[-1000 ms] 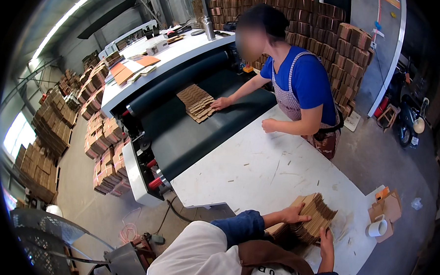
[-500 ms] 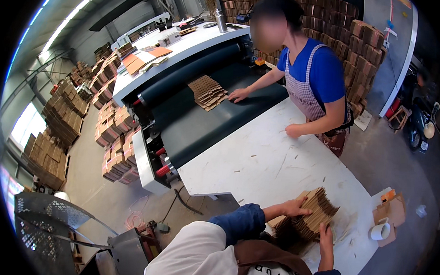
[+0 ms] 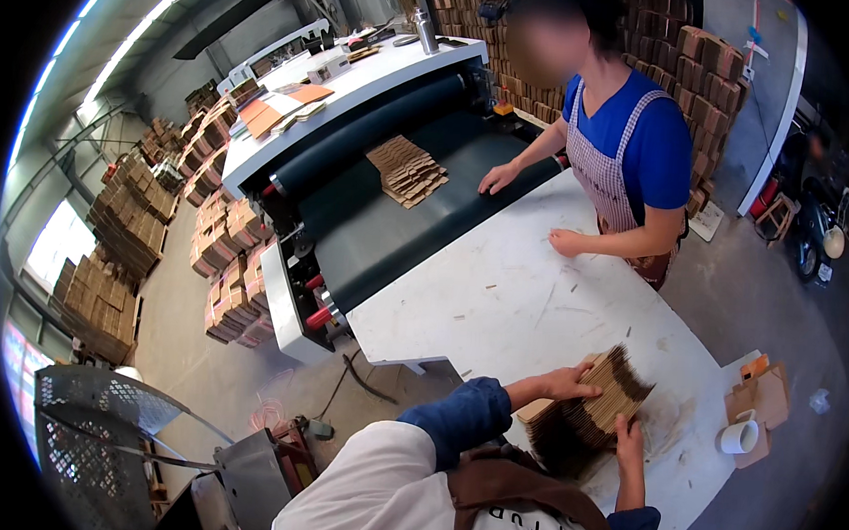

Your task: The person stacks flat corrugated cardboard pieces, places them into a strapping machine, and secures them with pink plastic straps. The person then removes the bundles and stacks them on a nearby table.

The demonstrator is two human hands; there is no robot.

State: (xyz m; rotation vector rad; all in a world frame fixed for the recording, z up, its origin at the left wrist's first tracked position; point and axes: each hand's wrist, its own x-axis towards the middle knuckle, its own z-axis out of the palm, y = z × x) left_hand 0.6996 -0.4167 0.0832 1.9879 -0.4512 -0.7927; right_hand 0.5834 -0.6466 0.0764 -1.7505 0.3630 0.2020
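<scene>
1. Left hand [image 3: 571, 382] and right hand [image 3: 629, 435] both grasp a fanned stack of cardboard pieces [image 3: 596, 410] — at the near edge of the white worktop [image 3: 499, 297].
2. A white cup [image 3: 741, 436] stands just right (a co-worker [image 3: 628, 151] stands at the far side).

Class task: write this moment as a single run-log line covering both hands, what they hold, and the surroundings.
left hand: on top of cardboard stack | right hand: gripping stack's near side | stack: on white table | co-worker: across table | belt: carries cardboard pieces
</scene>
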